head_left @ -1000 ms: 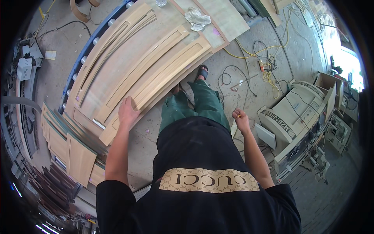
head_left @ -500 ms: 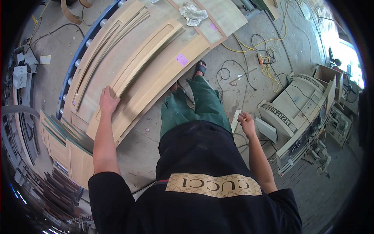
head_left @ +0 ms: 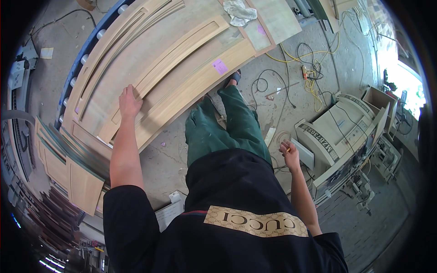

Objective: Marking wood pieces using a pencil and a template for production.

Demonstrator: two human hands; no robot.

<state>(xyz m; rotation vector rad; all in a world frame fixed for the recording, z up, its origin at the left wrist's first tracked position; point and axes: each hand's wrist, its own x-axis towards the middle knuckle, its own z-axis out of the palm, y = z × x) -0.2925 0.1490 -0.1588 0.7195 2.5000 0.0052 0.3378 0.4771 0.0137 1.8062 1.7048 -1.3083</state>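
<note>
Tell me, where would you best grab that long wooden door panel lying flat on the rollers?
Probably by its long near edge, coming from the person's side: the wooden door panel lies flat, wide and long, so only its edges offer a grip. The left hand lies flat on top near that edge; fingers could curl under where it overhangs the floor.

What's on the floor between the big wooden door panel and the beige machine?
In the head view, between the wooden door panel and the beige machine lie the concrete floor, black and yellow cables, and the person's legs in green trousers.
</note>
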